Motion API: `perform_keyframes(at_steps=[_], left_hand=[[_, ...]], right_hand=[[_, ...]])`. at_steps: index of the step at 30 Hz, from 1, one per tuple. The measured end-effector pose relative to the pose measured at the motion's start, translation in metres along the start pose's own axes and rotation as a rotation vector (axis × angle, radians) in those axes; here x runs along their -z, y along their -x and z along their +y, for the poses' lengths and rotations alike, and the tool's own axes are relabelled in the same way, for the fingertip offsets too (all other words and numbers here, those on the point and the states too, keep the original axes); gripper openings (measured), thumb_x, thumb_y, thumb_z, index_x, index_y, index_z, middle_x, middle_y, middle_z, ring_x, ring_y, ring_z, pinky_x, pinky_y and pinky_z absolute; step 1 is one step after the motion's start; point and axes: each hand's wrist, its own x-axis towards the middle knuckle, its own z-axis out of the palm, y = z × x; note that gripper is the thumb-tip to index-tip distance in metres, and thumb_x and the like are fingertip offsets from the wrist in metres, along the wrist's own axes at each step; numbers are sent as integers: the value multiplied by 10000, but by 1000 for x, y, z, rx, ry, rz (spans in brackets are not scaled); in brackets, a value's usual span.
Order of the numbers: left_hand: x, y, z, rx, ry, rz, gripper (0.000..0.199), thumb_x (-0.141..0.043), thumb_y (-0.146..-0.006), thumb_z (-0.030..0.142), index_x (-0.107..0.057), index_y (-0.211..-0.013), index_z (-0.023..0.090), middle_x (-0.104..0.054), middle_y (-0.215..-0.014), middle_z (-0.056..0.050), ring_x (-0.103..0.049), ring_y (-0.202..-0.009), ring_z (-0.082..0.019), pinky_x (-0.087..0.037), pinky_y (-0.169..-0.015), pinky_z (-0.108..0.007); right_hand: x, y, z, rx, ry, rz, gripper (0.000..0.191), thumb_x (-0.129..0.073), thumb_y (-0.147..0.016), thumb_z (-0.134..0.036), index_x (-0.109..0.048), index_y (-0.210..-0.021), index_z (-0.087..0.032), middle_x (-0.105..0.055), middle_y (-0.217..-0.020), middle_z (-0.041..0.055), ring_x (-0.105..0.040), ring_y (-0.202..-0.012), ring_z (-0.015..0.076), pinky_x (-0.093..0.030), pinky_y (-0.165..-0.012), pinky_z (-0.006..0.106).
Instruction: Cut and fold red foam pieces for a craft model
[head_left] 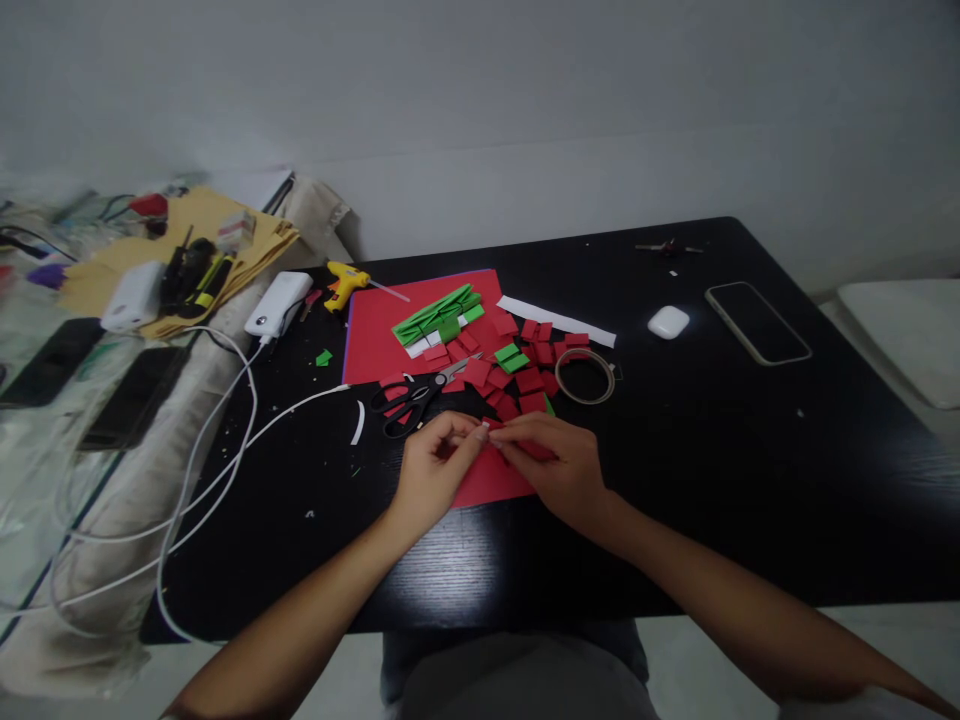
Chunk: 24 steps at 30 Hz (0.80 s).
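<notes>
Many folded red pieces point(530, 380) lay right of the scissors point(429, 389) in the head view, seemingly done; beyond the scissors, a white strip point(559, 320) looked unfolded. Near right of the scissors, the left hand point(439, 462) and right hand point(559, 462) pinched, fingers closed, 1 small paper piece point(486, 425), apparently unfinished.

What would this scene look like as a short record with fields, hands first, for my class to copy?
Left hand: pinches a small red-and-white paper piece
Right hand: pinches the same piece
Surface: black wood-grain table
Cutting tool: black-handled metal scissors, beyond the left hand
Gluing tool: yellow glue gun, by the far left corner of a flat red paper sheet
Loose pieces: folded red paper pieces, beyond the hands
Tape: round roll, beside those pieces
</notes>
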Motion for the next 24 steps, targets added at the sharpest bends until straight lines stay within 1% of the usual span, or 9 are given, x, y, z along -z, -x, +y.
perform_keyframes(at_steps=[4, 9, 14, 17, 20, 24], left_hand=[[0, 0, -1, 8, -13, 3, 242, -704, -909, 378, -699, -772, 179, -714, -817, -34, -624, -768, -163, -479, -731, -272], [0, 2, 0, 42, -40, 13, 285, -711, -898, 420, -693, -748, 179, -659, -694, -5, -562, -666, -145, -437, -641, -256], [1, 2, 1, 65, -39, 9, 299, -713, -895, 439, -690, -745, 182, -649, -682, -2, -555, -654, -144, -426, -631, -260], [1, 2, 0, 71, -53, -32, 365, -683, -916, 459, -662, -688, 175, -649, -676, -13, -562, -653, -147, -430, -646, -270], [2, 2, 0, 70, -75, -77, 442, -640, -943, 484, -629, -631, 171, -646, -655, -21, -564, -643, -148, -437, -661, -275], [3, 0, 0, 109, -33, -106, 414, -634, -943, 510, -650, -704, 173, -665, -688, -22, -583, -654, -150, -452, -669, -270]], right_hand=[[0, 0, 0, 8, -2, -5, 155, -716, -897, -149, -813, -924, -267, -799, -892, 35, -756, -782, 178, -620, -753, 300], [0, 1, -1, 14, -9, 5, 154, -718, -896, -155, -815, -915, -273, -802, -890, 31, -756, -775, 179, -623, -748, 303], [1, 1, -3, 22, -16, 7, 162, -728, -894, -150, -819, -927, -279, -805, -894, 30, -760, -779, 182, -625, -747, 303], [1, 1, -4, 36, -32, 11, 166, -734, -889, -140, -821, -933, -275, -807, -893, 33, -762, -780, 181, -624, -744, 300], [2, 0, -4, 18, -29, 8, 156, -735, -892, -157, -822, -927, -281, -809, -892, 32, -763, -778, 188, -625, -741, 311], [3, -1, -3, -14, -59, 13, 146, -745, -878, -150, -814, -899, -277, -805, -874, 23, -756, -783, 187, -615, -748, 313]])
